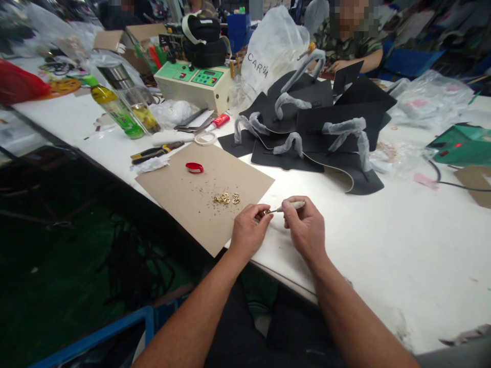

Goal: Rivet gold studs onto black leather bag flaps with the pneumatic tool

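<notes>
Gold-coloured small metal piece [267, 211] is pinched in the left hand [249, 231], fingers clamped on it, near the desk's [368, 250] front edge, beside a flat brown cardboard sheet [230, 174]. Pale pen-shaped tool with thin metal tip [295, 205] is gripped in the right hand [307, 230], fingers closed round it, tip pointed left at the piece; contact can't be confirmed.

On the sheet: loose gold-coloured metal links [226, 198] amid dark crumbs, plus a glossy red oval item [195, 167] further back. Yellow-and-black pliers [156, 152] are laid by the sheet's left corner. Black flat panels with plastic-wrapped handles [341, 115] are heaped behind the hands, towards the far edge.
</notes>
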Demonstrator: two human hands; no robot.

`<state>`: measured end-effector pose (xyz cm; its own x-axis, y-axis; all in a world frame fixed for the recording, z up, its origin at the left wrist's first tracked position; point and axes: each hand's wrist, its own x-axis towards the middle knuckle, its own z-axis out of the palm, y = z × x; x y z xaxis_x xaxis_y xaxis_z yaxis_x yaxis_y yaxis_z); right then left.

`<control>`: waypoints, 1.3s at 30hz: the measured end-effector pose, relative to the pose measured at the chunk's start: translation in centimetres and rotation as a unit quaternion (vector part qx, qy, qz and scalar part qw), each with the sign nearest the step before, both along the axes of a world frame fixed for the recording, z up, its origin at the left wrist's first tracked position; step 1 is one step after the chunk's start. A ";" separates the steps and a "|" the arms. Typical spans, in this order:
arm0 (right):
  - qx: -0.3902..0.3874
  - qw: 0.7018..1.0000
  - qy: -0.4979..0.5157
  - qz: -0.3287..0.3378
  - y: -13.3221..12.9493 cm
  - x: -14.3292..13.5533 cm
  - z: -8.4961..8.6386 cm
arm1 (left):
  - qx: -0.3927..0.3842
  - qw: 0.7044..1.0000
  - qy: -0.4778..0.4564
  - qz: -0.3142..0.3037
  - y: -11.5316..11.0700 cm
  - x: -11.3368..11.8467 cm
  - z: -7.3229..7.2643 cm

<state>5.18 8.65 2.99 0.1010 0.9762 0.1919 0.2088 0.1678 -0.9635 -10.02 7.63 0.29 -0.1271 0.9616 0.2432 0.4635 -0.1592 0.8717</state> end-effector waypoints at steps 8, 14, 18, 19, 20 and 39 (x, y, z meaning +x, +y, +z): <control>0.044 0.997 -0.061 0.009 -0.1 -0.1 -0.6 | 0.016 1.000 0.015 0.006 -0.1 0.1 0.0; 0.082 0.991 -0.103 -0.003 -0.2 -0.2 -0.3 | 0.012 1.000 0.021 0.008 -0.2 0.1 0.2; 0.087 0.990 -0.113 -0.004 -0.2 -0.2 -0.3 | 0.011 1.000 0.012 0.008 -0.1 0.1 0.1; 0.090 0.989 -0.116 -0.004 -0.1 -0.2 -0.3 | 0.010 1.000 0.010 0.008 -0.1 0.1 0.1; 0.094 0.989 -0.118 -0.003 -0.1 -0.3 -0.3 | 0.008 1.000 0.009 0.008 -0.1 0.1 0.1; 0.132 0.974 -0.181 0.043 -0.5 0.0 -1.4 | -0.084 0.993 -0.047 0.063 -1.3 0.5 0.4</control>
<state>5.18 8.10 1.64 -0.1003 0.8897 0.4453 0.5006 0.4319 -0.7502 -9.50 6.33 0.70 -0.2627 0.9628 0.0629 0.3866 0.0453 0.9211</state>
